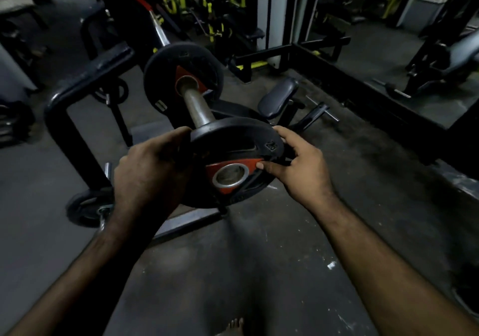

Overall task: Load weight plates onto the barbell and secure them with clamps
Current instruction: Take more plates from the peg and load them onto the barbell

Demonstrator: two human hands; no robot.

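A black weight plate [234,138] with a red centre and a steel-ringed hole is held tilted at the near end of the barbell sleeve [197,106]. My left hand [147,172] grips its left rim. My right hand [298,166] grips its right rim, thumb on the red part. The sleeve tip is hidden behind the plate; I cannot tell whether it sits in the hole. Farther up the sleeve a second black plate [166,63] with a red centre sits on the bar. The barbell shaft [159,28] runs up and left. No clamp is visible.
A black rack frame [85,82] stands left of the bar, with a small plate [83,210] on a peg near the floor. A padded seat [280,97] is to the right. Dark machines with yellow parts fill the back. My bare foot [233,326] shows at the bottom.
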